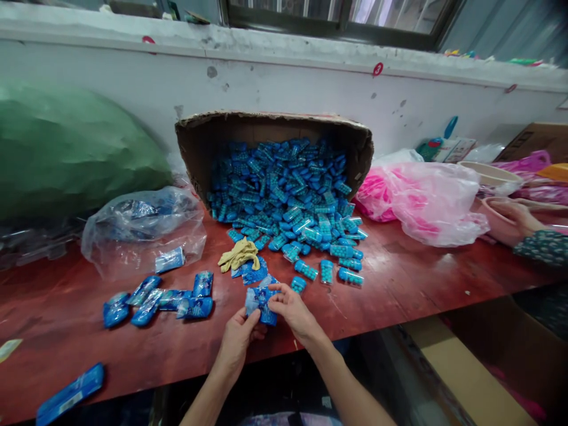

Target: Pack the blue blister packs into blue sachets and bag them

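Note:
My left hand pinches the lower left edge of a small blue printed wrapper between thumb and fingers. From the right, my right hand grips its other side. Just beyond the wrapper lie more flat blue printed pieces under a crumpled yellow glove. Several small clear bottles with blue caps and blue beads are scattered past my right hand. Left of my hands is a group of bottles in blue printed wrapping.
A cardboard box on its side spills many blue bottles onto the red table. Clear plastic bag and green sack stand left; pink-and-white bags lie right. Another person's hand is by a pink container.

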`<act>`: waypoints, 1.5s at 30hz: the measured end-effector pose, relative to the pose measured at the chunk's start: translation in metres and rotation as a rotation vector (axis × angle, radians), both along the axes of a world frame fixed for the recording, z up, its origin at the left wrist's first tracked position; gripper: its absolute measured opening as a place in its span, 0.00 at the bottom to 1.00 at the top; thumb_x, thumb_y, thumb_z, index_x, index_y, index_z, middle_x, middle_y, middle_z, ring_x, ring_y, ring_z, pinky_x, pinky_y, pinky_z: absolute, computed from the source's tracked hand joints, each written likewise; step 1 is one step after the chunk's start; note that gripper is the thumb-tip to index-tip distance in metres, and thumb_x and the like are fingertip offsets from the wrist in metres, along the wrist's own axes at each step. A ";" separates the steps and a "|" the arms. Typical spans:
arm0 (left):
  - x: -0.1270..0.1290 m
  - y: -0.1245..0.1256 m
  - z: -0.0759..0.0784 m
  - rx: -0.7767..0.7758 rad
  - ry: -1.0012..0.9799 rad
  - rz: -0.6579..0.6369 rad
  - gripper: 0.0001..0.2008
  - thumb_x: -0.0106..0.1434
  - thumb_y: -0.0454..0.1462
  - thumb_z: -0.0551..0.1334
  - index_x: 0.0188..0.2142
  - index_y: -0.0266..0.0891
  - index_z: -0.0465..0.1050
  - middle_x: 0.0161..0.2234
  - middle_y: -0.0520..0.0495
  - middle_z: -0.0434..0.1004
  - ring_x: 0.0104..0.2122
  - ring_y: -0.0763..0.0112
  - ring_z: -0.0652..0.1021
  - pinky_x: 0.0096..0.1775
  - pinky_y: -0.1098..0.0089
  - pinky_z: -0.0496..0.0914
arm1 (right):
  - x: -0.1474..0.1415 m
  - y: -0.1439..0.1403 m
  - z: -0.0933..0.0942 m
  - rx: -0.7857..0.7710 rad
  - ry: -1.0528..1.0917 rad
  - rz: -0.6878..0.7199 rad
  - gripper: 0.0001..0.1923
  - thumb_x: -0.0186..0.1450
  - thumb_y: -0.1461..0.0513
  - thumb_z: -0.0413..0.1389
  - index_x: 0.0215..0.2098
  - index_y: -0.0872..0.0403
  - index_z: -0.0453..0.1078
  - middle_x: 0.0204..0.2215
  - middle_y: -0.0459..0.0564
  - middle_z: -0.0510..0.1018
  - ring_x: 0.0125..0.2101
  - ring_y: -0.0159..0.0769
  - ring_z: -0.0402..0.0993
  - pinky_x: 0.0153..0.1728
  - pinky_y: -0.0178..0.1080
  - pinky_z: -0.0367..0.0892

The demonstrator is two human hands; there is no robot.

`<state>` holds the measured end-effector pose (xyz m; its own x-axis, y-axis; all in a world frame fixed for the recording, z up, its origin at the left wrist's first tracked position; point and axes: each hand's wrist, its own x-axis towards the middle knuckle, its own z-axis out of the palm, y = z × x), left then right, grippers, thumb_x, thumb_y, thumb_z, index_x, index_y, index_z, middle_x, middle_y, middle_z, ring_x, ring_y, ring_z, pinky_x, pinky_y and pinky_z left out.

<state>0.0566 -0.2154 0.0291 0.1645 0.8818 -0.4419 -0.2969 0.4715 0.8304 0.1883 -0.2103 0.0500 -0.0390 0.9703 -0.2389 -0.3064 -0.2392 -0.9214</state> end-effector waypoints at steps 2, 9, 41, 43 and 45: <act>0.001 0.000 0.000 -0.020 -0.004 0.024 0.15 0.42 0.41 0.68 0.27 0.33 0.69 0.18 0.49 0.74 0.17 0.76 0.71 0.20 0.76 0.65 | -0.001 -0.001 -0.004 -0.014 0.045 -0.038 0.19 0.46 0.65 0.58 0.37 0.56 0.63 0.19 0.37 0.67 0.20 0.25 0.62 0.24 0.31 0.56; 0.005 0.000 0.004 -0.082 -0.073 0.007 0.14 0.43 0.40 0.68 0.26 0.33 0.69 0.16 0.49 0.73 0.17 0.74 0.72 0.20 0.75 0.66 | -0.004 -0.006 -0.007 -0.049 0.082 -0.100 0.22 0.47 0.66 0.58 0.41 0.56 0.61 0.19 0.37 0.67 0.19 0.26 0.62 0.22 0.31 0.55; 0.006 0.000 0.015 -0.411 -0.178 0.200 0.11 0.60 0.36 0.55 0.23 0.35 0.65 0.13 0.52 0.67 0.15 0.76 0.73 0.16 0.79 0.68 | 0.056 0.001 -0.007 0.148 -1.386 0.134 0.17 0.58 0.56 0.55 0.45 0.49 0.63 0.38 0.48 0.68 0.40 0.37 0.67 0.34 0.34 0.60; 0.006 0.001 0.015 -0.393 -0.172 0.200 0.10 0.60 0.36 0.55 0.23 0.35 0.65 0.13 0.52 0.68 0.15 0.76 0.73 0.16 0.79 0.68 | 0.052 -0.002 -0.010 0.152 -1.299 0.081 0.13 0.56 0.57 0.57 0.38 0.51 0.65 0.35 0.47 0.68 0.38 0.36 0.67 0.34 0.34 0.59; 0.005 0.002 0.015 -0.375 -0.167 0.194 0.10 0.60 0.35 0.55 0.23 0.35 0.65 0.13 0.52 0.68 0.15 0.75 0.73 0.17 0.79 0.68 | 0.050 -0.004 -0.013 0.180 -1.197 0.029 0.10 0.54 0.59 0.57 0.33 0.52 0.64 0.31 0.45 0.68 0.34 0.35 0.67 0.33 0.34 0.59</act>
